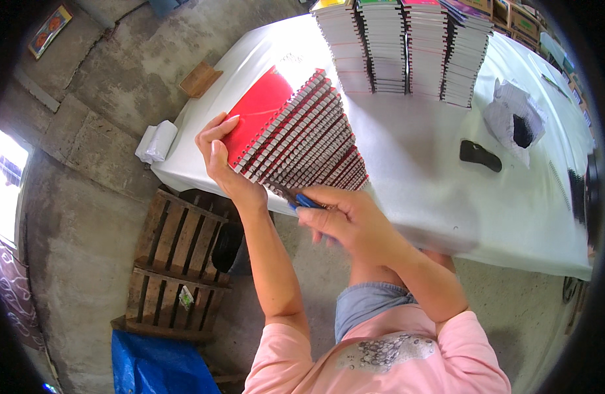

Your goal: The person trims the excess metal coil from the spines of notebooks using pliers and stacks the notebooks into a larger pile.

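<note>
A stack of red-covered spiral-bound notebooks (266, 105) stands on the white-covered table in front of me, coil edges turned towards me. My left hand (225, 161) grips the top notebook at its near left corner, with fingertips on the red cover. In my right hand (355, 213) is a pair of pliers (310, 202) with blue handles, held closed in the fist. Its dark jaws reach the lower left end of the coils, close by my left wrist. Exactly what the jaw tips touch is too small to make out.
Tall stacks of spiral-bound notebooks (389, 52) stand at the back of the table (407, 177). To the right lie a dark flat object (480, 155) and a crumpled white bag (506, 108). A wooden pallet (178, 262) and blue tarp (158, 364) sit at lower left.
</note>
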A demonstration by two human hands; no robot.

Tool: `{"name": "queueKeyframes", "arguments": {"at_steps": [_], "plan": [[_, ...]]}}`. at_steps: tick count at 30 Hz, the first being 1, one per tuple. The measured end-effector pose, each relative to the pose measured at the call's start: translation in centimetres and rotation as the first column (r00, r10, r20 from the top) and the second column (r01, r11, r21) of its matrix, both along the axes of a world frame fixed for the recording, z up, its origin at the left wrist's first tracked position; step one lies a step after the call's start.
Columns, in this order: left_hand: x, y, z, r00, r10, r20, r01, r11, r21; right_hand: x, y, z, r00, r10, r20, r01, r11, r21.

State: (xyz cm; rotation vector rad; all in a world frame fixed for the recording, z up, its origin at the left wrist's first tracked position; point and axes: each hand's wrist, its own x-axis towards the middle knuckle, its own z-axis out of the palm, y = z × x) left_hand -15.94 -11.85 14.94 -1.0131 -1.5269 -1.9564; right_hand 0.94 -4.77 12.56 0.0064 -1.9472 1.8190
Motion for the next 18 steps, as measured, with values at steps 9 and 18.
{"name": "queueKeyframes", "arguments": {"at_steps": [9,18], "plan": [[0.1,-0.1,-0.1,0.997,-0.074,0.031,0.074,0.997,0.012,0.4,-1.2,-1.2,0.892,-0.359,-0.276,0.449,0.778,0.438],[0.5,0.5,0.2,0.996,-0.069,0.059,0.065,0.996,0.065,-0.2,-1.1,-1.7,0.855,-0.381,-0.353,0.519,0.645,0.561]]}}
